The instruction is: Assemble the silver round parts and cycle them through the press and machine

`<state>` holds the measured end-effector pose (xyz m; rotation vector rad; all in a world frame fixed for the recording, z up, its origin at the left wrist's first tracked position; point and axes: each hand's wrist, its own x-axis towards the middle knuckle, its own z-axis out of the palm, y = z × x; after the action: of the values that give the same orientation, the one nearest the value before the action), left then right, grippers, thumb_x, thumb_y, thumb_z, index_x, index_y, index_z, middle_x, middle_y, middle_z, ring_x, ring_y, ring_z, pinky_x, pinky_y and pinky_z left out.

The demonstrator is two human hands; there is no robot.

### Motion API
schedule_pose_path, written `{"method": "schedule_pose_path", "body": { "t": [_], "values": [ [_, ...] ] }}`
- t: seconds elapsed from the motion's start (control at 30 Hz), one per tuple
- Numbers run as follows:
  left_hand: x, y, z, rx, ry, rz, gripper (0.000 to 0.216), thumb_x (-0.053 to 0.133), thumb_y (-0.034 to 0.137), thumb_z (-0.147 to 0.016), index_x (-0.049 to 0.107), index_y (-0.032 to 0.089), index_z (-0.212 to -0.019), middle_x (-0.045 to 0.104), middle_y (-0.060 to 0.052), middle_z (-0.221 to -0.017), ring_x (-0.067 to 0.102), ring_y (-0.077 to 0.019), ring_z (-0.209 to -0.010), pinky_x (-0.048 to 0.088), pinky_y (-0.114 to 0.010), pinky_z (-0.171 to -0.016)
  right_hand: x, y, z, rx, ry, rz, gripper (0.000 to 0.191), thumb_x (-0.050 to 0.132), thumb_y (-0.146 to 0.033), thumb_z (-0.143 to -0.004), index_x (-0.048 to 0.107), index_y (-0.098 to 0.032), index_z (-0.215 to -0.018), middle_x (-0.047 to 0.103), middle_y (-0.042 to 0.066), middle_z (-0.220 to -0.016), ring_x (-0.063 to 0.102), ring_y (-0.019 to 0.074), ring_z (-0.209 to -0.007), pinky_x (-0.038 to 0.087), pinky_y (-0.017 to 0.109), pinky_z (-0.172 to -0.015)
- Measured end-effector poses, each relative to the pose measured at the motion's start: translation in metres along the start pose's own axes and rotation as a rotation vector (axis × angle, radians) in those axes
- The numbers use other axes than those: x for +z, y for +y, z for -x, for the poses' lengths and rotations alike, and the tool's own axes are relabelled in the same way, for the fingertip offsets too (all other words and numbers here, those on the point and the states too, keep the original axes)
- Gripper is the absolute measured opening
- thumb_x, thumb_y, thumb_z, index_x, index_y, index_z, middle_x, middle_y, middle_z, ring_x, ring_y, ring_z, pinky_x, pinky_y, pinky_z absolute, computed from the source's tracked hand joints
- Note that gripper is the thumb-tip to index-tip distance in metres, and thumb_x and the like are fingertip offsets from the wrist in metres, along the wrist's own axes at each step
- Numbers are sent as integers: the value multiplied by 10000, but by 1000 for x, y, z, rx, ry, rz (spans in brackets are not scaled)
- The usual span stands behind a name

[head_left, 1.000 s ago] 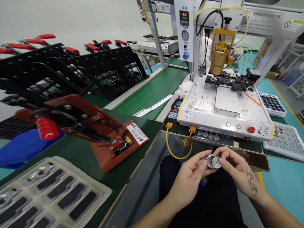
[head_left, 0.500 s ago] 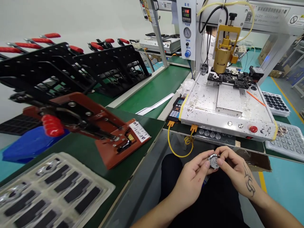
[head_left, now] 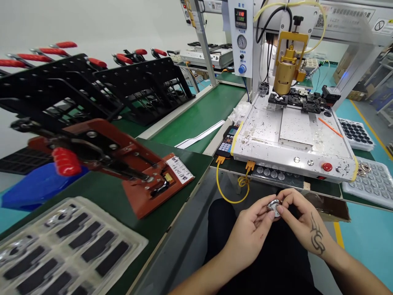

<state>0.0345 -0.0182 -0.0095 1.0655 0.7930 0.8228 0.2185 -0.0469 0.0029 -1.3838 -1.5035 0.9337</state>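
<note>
A small round silver watch case (head_left: 274, 207), its light face showing fine dark marks, is held over my lap. My left hand (head_left: 250, 229) pinches its left side between thumb and fingers. From the right, my right hand (head_left: 299, 215) grips the rim, with the thumb pressed on the face near the left thumb. Both hands are closed on this one piece, and the fingers cover part of its edge. In front of them stands the white dispensing machine (head_left: 276, 151), with a gold cylinder head (head_left: 285, 76) above a black fixture (head_left: 303, 101).
Left of me, a brown toggle-clamp press (head_left: 135, 180) with a red handle sits on the green bench beside a parts tray (head_left: 101, 221). A yellow cable (head_left: 218, 184) hangs under the machine's front edge. Clear plastic trays (head_left: 373, 184) lie at the right. Black clamp racks (head_left: 138, 88) stand behind.
The thumbs have shifted on the watch case, which has tilted slightly and moved a little to the left. Both hands keep hold of it. The view has shifted very slightly.
</note>
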Motion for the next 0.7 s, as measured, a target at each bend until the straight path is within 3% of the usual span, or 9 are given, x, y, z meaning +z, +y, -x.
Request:
{"method": "schedule_pose_path", "body": {
  "t": [0.2, 0.3, 0.4, 0.53, 0.6, 0.7],
  "values": [
    [-4, -6, -2, 49, 35, -140, 371, 684, 346, -1021, 737, 172, -1344, 818, -139, -1219, 801, -279, -1083, 639, -389, -1001, 3, 18, -1, -105, 101, 186, 280, 700, -357, -1028, 503, -258, -856, 615, 53, -979, 607, 232, -896, 526, 360, -785],
    [-16, 1, -5, 69, -38, -269, 441, 654, 322, -1033, 675, 200, -1457, 799, -136, -1288, 773, -295, -1166, 603, -412, -1052, 3, 25, -3, -169, -8, 243, 73, 648, -336, -1057, 641, -269, -1084, 650, 88, -1080, 633, 261, -981, 555, 400, -858],
    [-27, 14, -8, 88, -87, -352, 526, 680, 307, -1019, 610, 239, -1536, 772, -132, -1359, 718, -311, -1280, 546, -447, -1132, 6, 24, -8, -260, -78, 218, 173, 586, -319, -1087, 722, -284, -1188, 688, 110, -1162, 654, 286, -1072, 555, 439, -949],
    [-29, 21, -10, 65, 14, -123, 596, 801, 312, -936, 601, 232, -1492, 712, -151, -1429, 747, -277, -1199, 605, -396, -1042, 16, 19, -16, -41, 39, -79, 224, 693, -463, -1036, 715, -247, -983, 680, 36, -881, 615, 202, -760, 530, 329, -689],
    [-26, 19, -8, 45, 66, -54, 465, 847, 338, -898, 693, 187, -1311, 775, -133, -1242, 779, -246, -1039, 634, -364, -953, 22, 16, -20, 103, 20, -259, 332, 739, -551, -989, 695, -224, -955, 638, 3, -785, 552, 157, -646, 475, 283, -579],
    [-24, 18, -3, 15, 105, -36, 322, 831, 431, -912, 742, 148, -1035, 775, -73, -897, 762, -206, -811, 651, -333, -802, 26, 14, -23, 185, -68, -373, 393, 763, -591, -957, 689, -205, -964, 637, -7, -773, 518, 126, -585, 455, 261, -526]
  ]
}}
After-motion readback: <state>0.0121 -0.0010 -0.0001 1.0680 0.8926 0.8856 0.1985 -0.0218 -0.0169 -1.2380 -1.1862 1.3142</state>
